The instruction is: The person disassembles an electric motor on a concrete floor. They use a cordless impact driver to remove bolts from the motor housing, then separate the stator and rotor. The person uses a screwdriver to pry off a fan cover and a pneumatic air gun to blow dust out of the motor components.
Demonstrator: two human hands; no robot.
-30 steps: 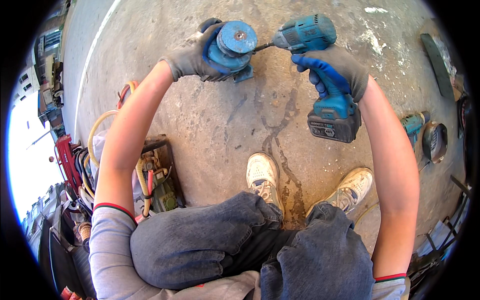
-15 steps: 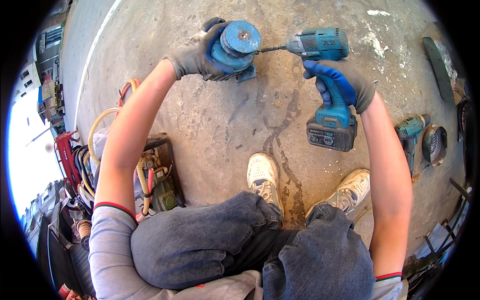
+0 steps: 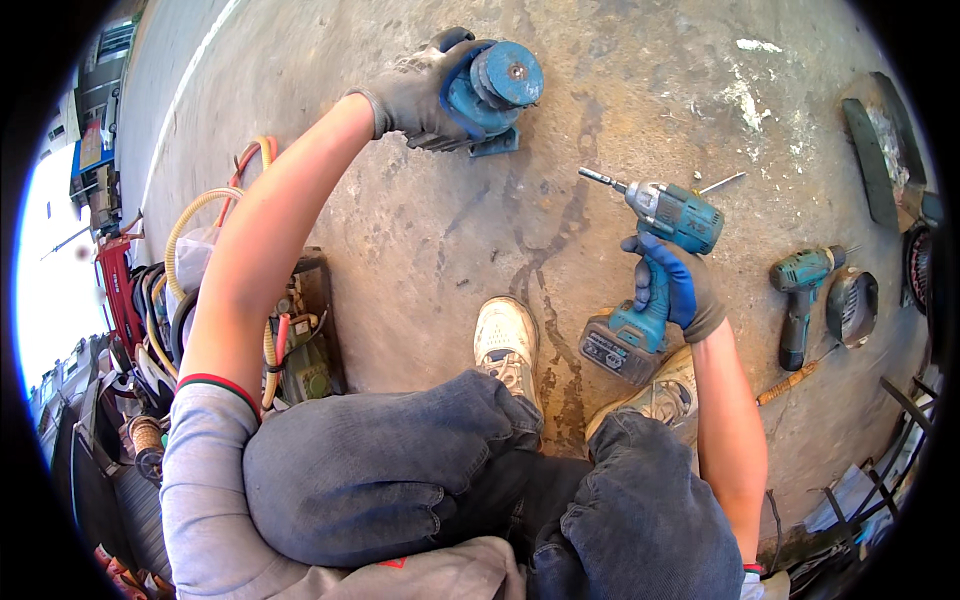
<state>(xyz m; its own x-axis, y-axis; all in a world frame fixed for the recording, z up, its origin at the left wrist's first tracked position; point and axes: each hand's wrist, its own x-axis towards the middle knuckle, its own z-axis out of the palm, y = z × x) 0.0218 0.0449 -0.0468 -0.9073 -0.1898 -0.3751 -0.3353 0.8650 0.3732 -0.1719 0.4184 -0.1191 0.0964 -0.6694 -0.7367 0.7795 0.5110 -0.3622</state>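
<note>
My left hand (image 3: 425,98), in a grey and blue glove, is closed round a blue machine part (image 3: 492,95) above the concrete. The part has a round, pulley-like disc at its end and a flat foot below; its exact kind I cannot make out. In my right hand (image 3: 692,288), also gloved, is the handle of a blue cordless impact driver (image 3: 685,215). A dark battery (image 3: 622,350) forms its base, in front of my shoe. The driver's bit points to the upper left, well apart from the blue part.
A second cordless drill (image 3: 798,305) lies on the right beside a dark ring-shaped part (image 3: 852,307). A screwdriver (image 3: 785,386) with an amber handle lies below. Left of my legs are a framed machine (image 3: 308,370) and hoses (image 3: 190,235). Dark bars (image 3: 870,165) lie far right.
My right hand has drawn the impact driver back toward me, and its bit has come away from the blue part. My left hand with the part has shifted slightly right in the picture.
</note>
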